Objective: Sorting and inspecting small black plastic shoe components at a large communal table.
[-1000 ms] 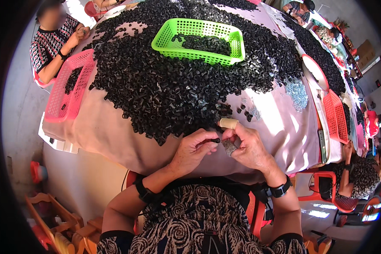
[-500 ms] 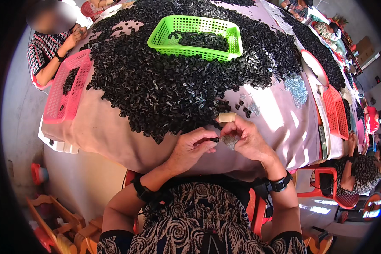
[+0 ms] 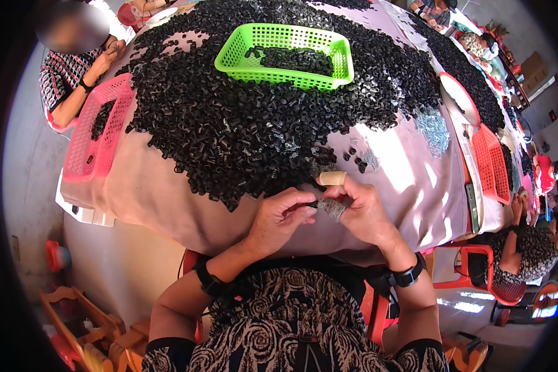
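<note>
My left hand [image 3: 275, 222] pinches a small black plastic piece [image 3: 314, 204] between thumb and fingertips, above the near edge of the cloth-covered table. Close against it, my right hand [image 3: 369, 216] is curled, its thumb in a greyish wrap [image 3: 332, 209] reaching to the piece. A beige finger cover [image 3: 332, 178] sits on the right index finger. Whether the right fingers hold a small part is hidden. Just beyond my hands spreads a large heap of small black plastic parts [image 3: 229, 130], with some metal springs [image 3: 278, 139] scattered on it.
A green basket [image 3: 283, 80] holding black parts sits on the heap. To the left stands a pink basket [image 3: 119, 124], near a seated person. On the right are a pile of springs [image 3: 433, 131], a red basket [image 3: 491, 164] and a round tray [image 3: 460, 99]. Other people sit farther right.
My right hand has shifted slightly, and its wrapped thumb has come left to the black piece. My left hand keeps its pinch, almost in place.
</note>
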Motion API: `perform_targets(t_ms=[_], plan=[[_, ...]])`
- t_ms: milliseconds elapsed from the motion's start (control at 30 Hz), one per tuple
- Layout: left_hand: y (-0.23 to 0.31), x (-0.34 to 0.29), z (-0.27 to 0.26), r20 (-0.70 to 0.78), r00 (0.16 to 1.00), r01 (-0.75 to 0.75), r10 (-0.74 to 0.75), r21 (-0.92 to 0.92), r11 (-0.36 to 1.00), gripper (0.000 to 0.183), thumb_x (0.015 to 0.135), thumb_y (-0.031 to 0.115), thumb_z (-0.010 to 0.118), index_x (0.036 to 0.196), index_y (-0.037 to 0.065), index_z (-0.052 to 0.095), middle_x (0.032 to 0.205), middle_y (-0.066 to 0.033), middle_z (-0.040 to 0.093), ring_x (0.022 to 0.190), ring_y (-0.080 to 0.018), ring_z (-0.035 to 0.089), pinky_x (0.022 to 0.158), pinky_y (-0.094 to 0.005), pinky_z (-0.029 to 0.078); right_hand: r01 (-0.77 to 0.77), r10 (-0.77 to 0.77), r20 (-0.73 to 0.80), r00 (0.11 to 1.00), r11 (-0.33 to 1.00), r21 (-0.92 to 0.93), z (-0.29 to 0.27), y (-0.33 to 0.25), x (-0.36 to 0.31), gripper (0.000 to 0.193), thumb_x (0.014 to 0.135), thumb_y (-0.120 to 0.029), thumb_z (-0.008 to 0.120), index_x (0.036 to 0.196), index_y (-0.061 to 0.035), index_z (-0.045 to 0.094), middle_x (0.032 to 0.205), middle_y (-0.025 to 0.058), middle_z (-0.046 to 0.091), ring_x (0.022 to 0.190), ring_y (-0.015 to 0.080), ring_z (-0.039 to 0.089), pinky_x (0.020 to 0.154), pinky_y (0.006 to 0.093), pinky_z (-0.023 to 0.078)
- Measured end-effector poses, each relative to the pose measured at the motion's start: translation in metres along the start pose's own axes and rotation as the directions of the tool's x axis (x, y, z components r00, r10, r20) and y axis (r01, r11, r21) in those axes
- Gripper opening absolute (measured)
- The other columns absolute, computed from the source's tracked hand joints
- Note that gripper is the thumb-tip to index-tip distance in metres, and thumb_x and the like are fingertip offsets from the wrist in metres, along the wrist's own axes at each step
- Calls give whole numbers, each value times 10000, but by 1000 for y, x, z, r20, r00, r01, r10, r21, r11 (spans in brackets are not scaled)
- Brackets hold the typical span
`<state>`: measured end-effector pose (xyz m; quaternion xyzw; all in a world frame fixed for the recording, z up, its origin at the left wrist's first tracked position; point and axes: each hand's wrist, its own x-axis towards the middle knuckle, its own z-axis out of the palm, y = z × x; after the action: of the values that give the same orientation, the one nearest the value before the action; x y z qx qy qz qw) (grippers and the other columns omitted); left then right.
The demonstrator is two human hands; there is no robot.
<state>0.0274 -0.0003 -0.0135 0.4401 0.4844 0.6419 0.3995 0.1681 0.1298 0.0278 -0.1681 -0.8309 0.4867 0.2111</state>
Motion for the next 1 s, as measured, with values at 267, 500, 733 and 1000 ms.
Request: perform_targets(t_ms=[267, 500, 733, 1000], plan=[[2, 3, -5, 102, 994, -24, 29, -49, 999, 217, 865, -64, 559, 1076, -24, 590, 933, -78, 548, 787, -147, 622, 730, -264, 550, -486, 398, 288, 871, 784, 386, -10, -1, 7, 193, 817, -100, 694, 997, -79, 629, 796, -21, 612, 701, 15, 526, 556, 185, 432], [-3, 3, -4, 29, 1000, 15, -12, -106, 994, 189, 879, -41, 559, 1064, -16, 592, 918, -69, 571, 768, -137, 617, 720, -250, 513, -320, 325, 39, 945, 895, 312, -24, 8, 4, 134, 846, -68, 636, 980, -73, 635, 758, -38, 588, 610, 21, 475, 543, 181, 405], [0, 3, -3, -15, 999, 44, -46, -117, 992, 164, 892, -4, 566, 1054, -17, 592, 896, -52, 583, 747, -119, 607, 705, -237, 499, -282, 268, -330, 905, 959, 5, -84, 37, 11, 170, 850, 41, 557, 968, -42, 649, 795, -31, 608, 684, 47, 509, 642, 211, 438], [-1, 2, -2, -14, 998, 53, -55, -111, 992, 164, 891, -5, 564, 1052, -12, 592, 892, -52, 577, 731, -111, 598, 690, -235, 501, -168, 137, -242, 960, 979, -113, -68, 59, 41, 214, 782, 89, 579, 944, -31, 651, 825, 32, 637, 758, 121, 602, 711, 268, 494]])
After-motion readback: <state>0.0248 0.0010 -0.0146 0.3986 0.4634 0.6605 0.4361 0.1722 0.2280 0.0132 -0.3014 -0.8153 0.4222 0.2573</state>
